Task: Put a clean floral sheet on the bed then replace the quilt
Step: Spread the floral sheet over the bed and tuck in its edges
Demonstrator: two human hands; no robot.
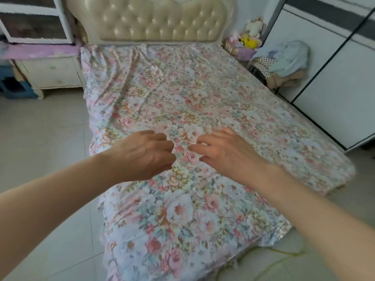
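A floral sheet (182, 94) in pink, white and pale green covers the whole bed, from the cream tufted headboard (156, 19) down to the foot, and hangs over both sides. It lies wrinkled near the head at the left. My left hand (146, 154) and my right hand (221, 152) hover side by side over the middle of the sheet, fingers loosely curled, holding nothing. A folded pile of bedding (284, 61) sits at the right beside the bed; whether the quilt is in it I cannot tell.
A cream bedside cabinet (52, 74) stands left of the headboard, with a blue stool (16, 88) beside it. Plush toys (249, 37) sit at the back right. A white wardrobe (334, 78) runs along the right. Pale tiled floor (40, 138) lies to the left.
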